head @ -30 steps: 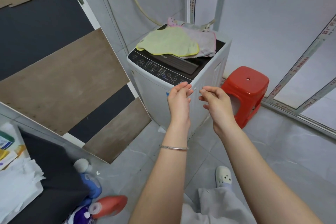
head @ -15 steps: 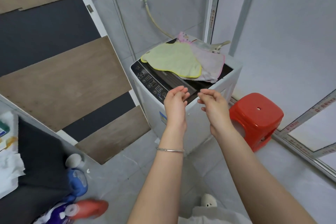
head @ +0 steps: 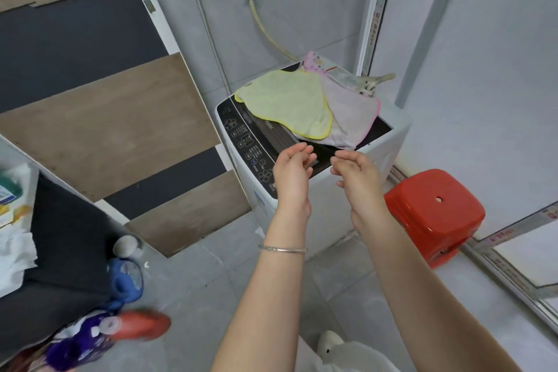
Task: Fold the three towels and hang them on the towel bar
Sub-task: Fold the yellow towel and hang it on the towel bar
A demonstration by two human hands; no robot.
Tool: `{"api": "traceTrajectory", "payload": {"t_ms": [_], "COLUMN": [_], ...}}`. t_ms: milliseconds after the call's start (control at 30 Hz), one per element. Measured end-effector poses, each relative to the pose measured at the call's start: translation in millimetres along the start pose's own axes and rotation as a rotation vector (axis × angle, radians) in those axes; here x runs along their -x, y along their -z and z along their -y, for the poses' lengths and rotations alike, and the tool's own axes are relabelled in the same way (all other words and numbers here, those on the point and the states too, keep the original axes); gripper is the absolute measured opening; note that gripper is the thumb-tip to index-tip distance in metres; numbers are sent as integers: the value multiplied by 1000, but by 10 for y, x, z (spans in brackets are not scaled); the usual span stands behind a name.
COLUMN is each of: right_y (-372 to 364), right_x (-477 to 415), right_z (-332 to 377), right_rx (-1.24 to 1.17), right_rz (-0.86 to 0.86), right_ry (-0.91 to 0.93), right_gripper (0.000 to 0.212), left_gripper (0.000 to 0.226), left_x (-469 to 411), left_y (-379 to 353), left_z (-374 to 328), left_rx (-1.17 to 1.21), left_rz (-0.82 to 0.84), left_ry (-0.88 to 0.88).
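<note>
A yellow towel lies spread on top of a white washing machine. Beneath it, to the right, lies a pale pink towel. Part of a third, patterned pink cloth shows at the machine's back edge. My left hand and my right hand hover side by side just in front of the machine's near edge. Their fingers are loosely curled and hold nothing. Neither hand touches a towel. No towel bar is in view.
A red plastic stool stands right of the machine. Wood and dark panels lean against the left wall. Detergent bottles lie on the floor at lower left beside a dark counter. A hose hangs behind the machine.
I have come closer to the washing machine, which now fills more of the view. Both hands have stayed raised and empty, and now overlap the machine's front edge.
</note>
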State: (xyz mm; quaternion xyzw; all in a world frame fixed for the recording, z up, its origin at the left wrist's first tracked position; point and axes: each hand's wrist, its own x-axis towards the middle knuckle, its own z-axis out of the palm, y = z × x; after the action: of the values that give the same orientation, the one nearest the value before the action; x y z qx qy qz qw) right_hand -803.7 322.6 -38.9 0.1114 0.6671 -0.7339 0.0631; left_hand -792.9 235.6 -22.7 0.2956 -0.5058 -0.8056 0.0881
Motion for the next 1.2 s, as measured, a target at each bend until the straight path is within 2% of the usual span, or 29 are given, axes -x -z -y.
{"api": "traceTrajectory", "payload": {"t_ms": [200, 467, 800, 1200], "right_y": [-37, -287, -849, -1264], "right_x": [-219, -628, -1321, -1855], "right_z": [3, 59, 149, 13], "right_rx": [17, 35, 82, 169], "right_rz": [18, 5, -76, -181], "right_ry": [-20, -15, -5, -29], "right_gripper": [12, 15, 10, 13], "left_gripper": [22, 24, 23, 26], "left_x": [-206, -701, -1636, -2500], "left_y": [-61, -73, -71, 97], "left_z": [-4, -174, -526, -686], "left_rx": [11, 22, 30, -66], "left_rz": [-19, -18, 30, 111], "left_ry": [14, 23, 32, 116]}}
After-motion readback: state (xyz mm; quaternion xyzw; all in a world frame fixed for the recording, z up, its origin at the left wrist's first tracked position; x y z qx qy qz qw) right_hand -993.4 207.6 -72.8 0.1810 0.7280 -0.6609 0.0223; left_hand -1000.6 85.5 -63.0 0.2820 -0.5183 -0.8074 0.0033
